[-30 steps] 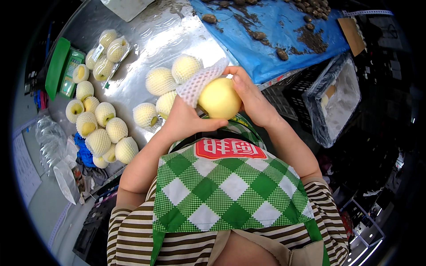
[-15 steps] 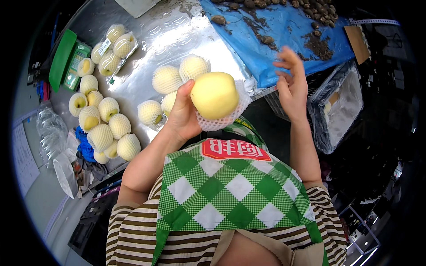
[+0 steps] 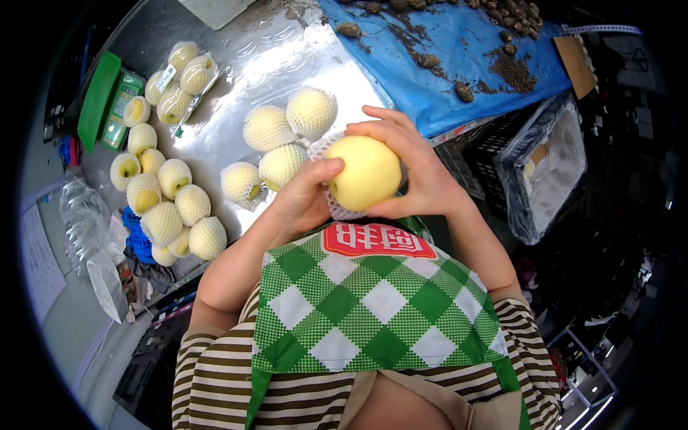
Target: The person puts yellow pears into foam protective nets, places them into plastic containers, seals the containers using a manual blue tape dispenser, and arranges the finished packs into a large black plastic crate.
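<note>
Both of my hands are closed round a smooth yellow apple above the near edge of the metal table. My left hand grips its left side, the thumb on top, with a white foam net caught between the palm and the fruit. From the right, my right hand wraps the apple with fingers behind and thumb in front. Just beyond my left hand sit several apples in foam nets.
More netted apples are grouped at the left, with a clear-wrapped pack behind them. A green box stands at the far left. Soil and brown root vegetables lie on a blue sheet at the right, above a lined black crate.
My right hand has come in from the right and closed on the apple. The apple has shifted slightly right and down, and the net now sits more to its left.
</note>
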